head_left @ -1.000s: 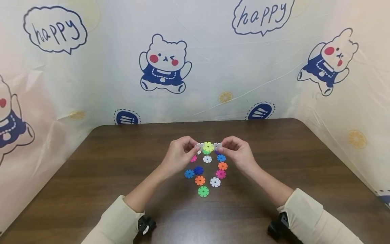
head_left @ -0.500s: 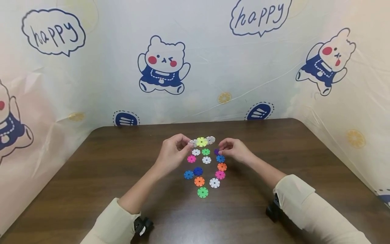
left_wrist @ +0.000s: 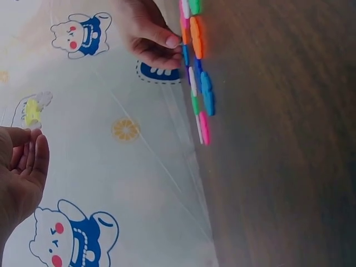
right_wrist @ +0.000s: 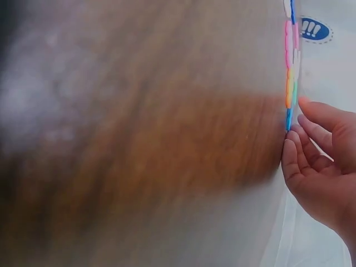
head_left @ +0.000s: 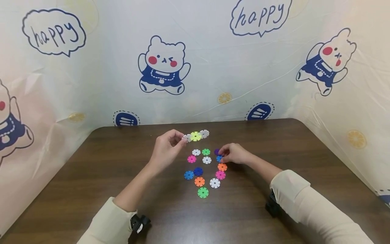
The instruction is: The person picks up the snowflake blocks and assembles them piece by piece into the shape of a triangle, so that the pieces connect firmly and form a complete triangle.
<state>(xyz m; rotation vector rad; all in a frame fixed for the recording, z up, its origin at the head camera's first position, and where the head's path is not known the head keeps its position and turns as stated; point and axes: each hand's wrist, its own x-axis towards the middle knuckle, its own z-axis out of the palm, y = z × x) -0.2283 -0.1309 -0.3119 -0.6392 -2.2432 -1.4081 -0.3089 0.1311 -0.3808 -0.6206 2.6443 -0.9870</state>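
Observation:
My left hand pinches the left end of a joined row of plastic snowflake discs, raised off the table. The row has a white disc, a yellow disc in the middle and a second white disc at its far end. To the right, my right hand is down at the table, thumb and fingertips at the edges of a blue snowflake disc, which they partly cover. A purple disc lies just behind it, half hidden by the fingers. In the right wrist view, the blue disc sits between thumb and fingers.
Several loose discs lie flat between the hands on the dark wooden table, among them an orange disc, a pink disc and a green disc nearest me. A printed cloth hangs behind the table.
Both hands held the joined row one second ago. The right hand has let go and moved down to the blue disc; the left has carried the row up and left.

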